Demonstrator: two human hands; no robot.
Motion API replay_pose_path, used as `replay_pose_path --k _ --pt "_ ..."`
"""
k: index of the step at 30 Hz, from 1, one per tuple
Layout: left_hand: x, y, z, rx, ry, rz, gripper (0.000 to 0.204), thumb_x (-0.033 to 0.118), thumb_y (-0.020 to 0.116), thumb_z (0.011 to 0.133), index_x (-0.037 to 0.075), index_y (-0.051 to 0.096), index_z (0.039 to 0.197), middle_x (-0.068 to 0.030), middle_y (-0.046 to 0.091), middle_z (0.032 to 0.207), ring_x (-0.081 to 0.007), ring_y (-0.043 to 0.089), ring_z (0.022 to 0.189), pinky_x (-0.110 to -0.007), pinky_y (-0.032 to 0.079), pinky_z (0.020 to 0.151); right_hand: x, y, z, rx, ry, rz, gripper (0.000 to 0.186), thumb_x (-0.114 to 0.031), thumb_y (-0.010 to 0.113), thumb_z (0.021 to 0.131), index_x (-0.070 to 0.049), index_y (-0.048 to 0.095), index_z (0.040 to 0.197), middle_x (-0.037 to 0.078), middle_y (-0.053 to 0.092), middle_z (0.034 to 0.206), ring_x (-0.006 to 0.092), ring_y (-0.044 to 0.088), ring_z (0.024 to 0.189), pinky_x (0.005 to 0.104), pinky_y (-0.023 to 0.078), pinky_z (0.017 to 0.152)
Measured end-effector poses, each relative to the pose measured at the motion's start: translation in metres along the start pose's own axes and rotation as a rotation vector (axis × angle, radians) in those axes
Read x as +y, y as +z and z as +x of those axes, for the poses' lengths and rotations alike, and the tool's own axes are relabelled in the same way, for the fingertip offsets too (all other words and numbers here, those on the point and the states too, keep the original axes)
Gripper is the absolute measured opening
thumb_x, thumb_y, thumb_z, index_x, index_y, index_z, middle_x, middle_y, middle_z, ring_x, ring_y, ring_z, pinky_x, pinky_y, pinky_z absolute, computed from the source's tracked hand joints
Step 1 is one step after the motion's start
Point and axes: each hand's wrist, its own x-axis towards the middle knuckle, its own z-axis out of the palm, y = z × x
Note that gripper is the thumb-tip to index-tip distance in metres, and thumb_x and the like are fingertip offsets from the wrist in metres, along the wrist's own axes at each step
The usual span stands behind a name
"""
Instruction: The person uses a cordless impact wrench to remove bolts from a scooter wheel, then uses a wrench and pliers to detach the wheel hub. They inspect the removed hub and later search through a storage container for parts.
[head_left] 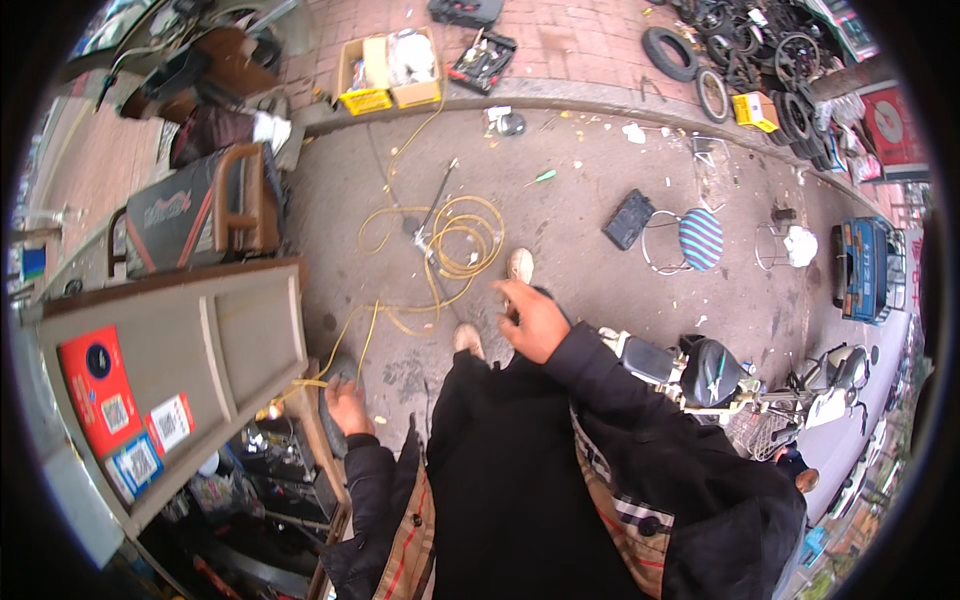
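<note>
My right hand (533, 320) is held out in front of my body, its fingers loosely bent and apart, with nothing seen in it. Lower and to the left, my left hand (347, 405) has its fingers spread beside the open metal cabinet (255, 318). A yellow hose (372, 330) runs close past that hand to the cabinet's edge; I see no grip on it. Beyond my shoes, more of this hose lies coiled on the pavement. A black-and-metal fitting (420, 238) rests at the coil's left side. Farther off lies a green-handled screwdriver (541, 178).
A striped stool (701, 240) and a black case (628, 219) stand to the right. Parked scooters (710, 372) are nearer, with another person (795, 470) beyond. Along the kerb are a cardboard box (413, 92), an open toolbox (483, 62) and tyres (669, 53).
</note>
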Motion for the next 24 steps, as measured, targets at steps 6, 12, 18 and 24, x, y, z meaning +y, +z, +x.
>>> replay_pose_path --k 6,12,18,24 --pt "0.015 0.073 0.024 0.01 -0.031 0.074 0.043 0.008 0.064 0.09 0.008 0.059 0.132 -0.0023 0.062 0.107 -0.0142 0.058 0.089 -0.03 0.049 0.077 0.06 -0.044 0.056 0.076 -0.04 0.059 0.053 -0.005 0.067 0.085 -0.003 0.055 0.137 0.022 0.062 0.112 0.0354 0.069 0.086 0.0434 0.056 0.08" --pt "0.075 0.215 0.01 0.074 -0.043 0.202 0.049 0.01 0.06 0.088 0.005 0.057 0.137 -0.0016 0.059 0.102 -0.0124 0.052 0.084 -0.028 0.043 0.073 0.114 -0.137 0.135 0.067 0.041 0.029 0.054 -0.01 0.067 0.086 -0.005 0.053 0.138 0.021 0.061 0.116 0.0405 0.066 0.093 0.0479 0.054 0.082" --pt "0.089 0.303 0.014 -0.015 0.068 0.317 0.048 0.004 0.056 0.089 0.0 0.055 0.137 -0.002 0.059 0.103 -0.0103 0.049 0.079 -0.026 0.041 0.069 0.147 -0.212 0.221 0.133 0.074 0.006 0.052 -0.012 0.065 0.087 -0.006 0.051 0.137 0.023 0.061 0.119 0.0462 0.064 0.102 0.0527 0.053 0.086" --pt "0.076 0.316 0.027 0.114 -0.038 0.242 0.047 0.003 0.054 0.088 -0.001 0.055 0.136 -0.0053 0.062 0.104 -0.0128 0.055 0.08 -0.025 0.045 0.068 0.135 -0.218 0.298 0.044 0.033 0.015 0.05 -0.012 0.066 0.088 -0.008 0.054 0.137 0.022 0.063 0.117 0.0434 0.066 0.099 0.0514 0.054 0.085"
